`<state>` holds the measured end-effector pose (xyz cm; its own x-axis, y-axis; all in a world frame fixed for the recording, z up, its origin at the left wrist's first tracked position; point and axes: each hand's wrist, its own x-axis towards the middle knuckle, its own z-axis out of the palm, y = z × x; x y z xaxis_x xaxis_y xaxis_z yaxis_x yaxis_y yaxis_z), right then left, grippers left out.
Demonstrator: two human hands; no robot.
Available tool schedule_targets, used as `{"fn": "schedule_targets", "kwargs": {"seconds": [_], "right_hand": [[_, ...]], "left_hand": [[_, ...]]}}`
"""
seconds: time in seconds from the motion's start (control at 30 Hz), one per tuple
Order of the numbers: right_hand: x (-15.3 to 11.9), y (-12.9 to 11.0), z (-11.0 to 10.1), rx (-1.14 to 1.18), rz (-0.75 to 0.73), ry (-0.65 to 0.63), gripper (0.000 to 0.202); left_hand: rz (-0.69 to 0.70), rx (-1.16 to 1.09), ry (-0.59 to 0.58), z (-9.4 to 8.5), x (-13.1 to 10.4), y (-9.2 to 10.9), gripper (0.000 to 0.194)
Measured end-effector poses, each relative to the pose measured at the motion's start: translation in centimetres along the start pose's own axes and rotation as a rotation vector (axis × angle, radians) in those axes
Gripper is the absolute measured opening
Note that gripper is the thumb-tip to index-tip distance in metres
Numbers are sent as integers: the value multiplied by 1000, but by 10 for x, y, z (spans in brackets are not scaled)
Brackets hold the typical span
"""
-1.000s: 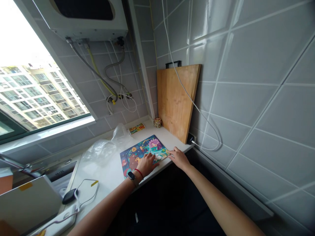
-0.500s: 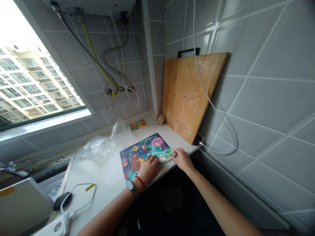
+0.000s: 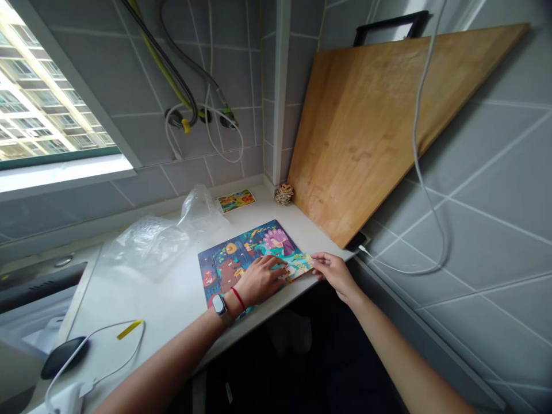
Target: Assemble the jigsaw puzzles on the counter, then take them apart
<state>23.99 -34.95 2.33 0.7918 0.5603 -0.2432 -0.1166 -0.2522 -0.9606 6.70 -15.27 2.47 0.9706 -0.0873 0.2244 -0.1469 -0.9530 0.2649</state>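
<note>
Wht ctr (image 3: 166, 302) holds puzzle (image 3: 230, 252), clear plastic bag (image 3: 150, 238), pic card (image 3: 236, 200), sm round obj (image 3: 283, 194), wht cable (image 3: 103, 328), blk oval item (image 3: 65, 357).

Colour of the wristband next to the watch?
The wristband is red, a thin cord on the left wrist; shows best in the head view.

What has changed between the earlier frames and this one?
Mostly the view: it has come closer and tipped down, so the wall heater has left the picture. The left hand seems to have slid slightly right across the puzzle. The right hand keeps its grip on the right corner. The plastic bag and wooden board stayed put.
</note>
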Motion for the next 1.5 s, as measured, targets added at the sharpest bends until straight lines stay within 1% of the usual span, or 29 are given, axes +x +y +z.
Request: {"fn": "schedule_targets", "kwargs": {"seconds": [0.07, 0.13, 0.23, 0.27, 0.33, 0.43, 0.5, 0.57, 0.63, 0.7, 0.8, 0.87, 0.93, 1.0, 1.07, 1.17, 1.27, 1.37, 1.43, 1.5], "right_hand": [[-1, -3, 0, 33, 24, 9, 42], [-1, -3, -1, 53, 14, 25, 47], [1, 1, -5, 38, -25, 45, 54], [1, 2, -7, 7, -56, 66, 55], [2, 4, -9, -113, -171, 125, 53], [1, 7, -8, -294, -363, 168, 42], [2, 8, -5, -297, -408, 165, 37], [5, 7, -4, -234, -419, 214, 35], [10, 3, -6, -153, -403, 292, 37], [15, -3, -9, -50, -325, 315, 43], [16, -9, -10, 66, -150, 216, 51], [11, -8, -4, 55, -63, 142, 53], [6, -3, 4, -43, -7, 86, 56], [3, 2, 11, -193, 1, 59, 60], [4, 4, 15, -368, -59, 56, 60], [10, 2, 17, -590, -175, 56, 51], [14, -4, 19, -734, -220, 35, 39], [10, -10, 22, -862, -262, 15, 29], [4, -14, 25, -948, -269, -4, 30], [-3, -16, 29, -1044, -256, -17, 38]], "left_hand": [[8, -31, 42, 7, -3, -5, 26], [-11, -76, 89, 12, -6, -7, 27], [-25, -137, 132, 13, -10, -7, 27], [-22, -146, 135, 13, -10, -7, 26], [-2, -149, 129, 11, -10, -7, 26], [57, -143, 105, 11, -11, -7, 26], [101, -143, 81, 12, -11, -7, 26], [124, -151, 66, 13, -11, -7, 27], [119, -166, 68, 14, -10, -8, 26], [109, -179, 80, 14, -10, -8, 25], [107, -199, 103, 15, -9, -8, 25], [104, -211, 123, 16, -9, -8, 26], [99, -216, 138, 16, -9, -8, 26], [95, -217, 143, 17, -9, -8, 25], [97, -219, 147, 18, -10, -9, 24], [98, -224, 161, 19, -10, -9, 24], [99, -218, 159, 19, -10, -9, 23], [96, -208, 154, 19, -10, -9, 22], [97, -213, 162, 19, -10, -9, 20], [103, -221, 167, 19, -11, -9, 17]]}}
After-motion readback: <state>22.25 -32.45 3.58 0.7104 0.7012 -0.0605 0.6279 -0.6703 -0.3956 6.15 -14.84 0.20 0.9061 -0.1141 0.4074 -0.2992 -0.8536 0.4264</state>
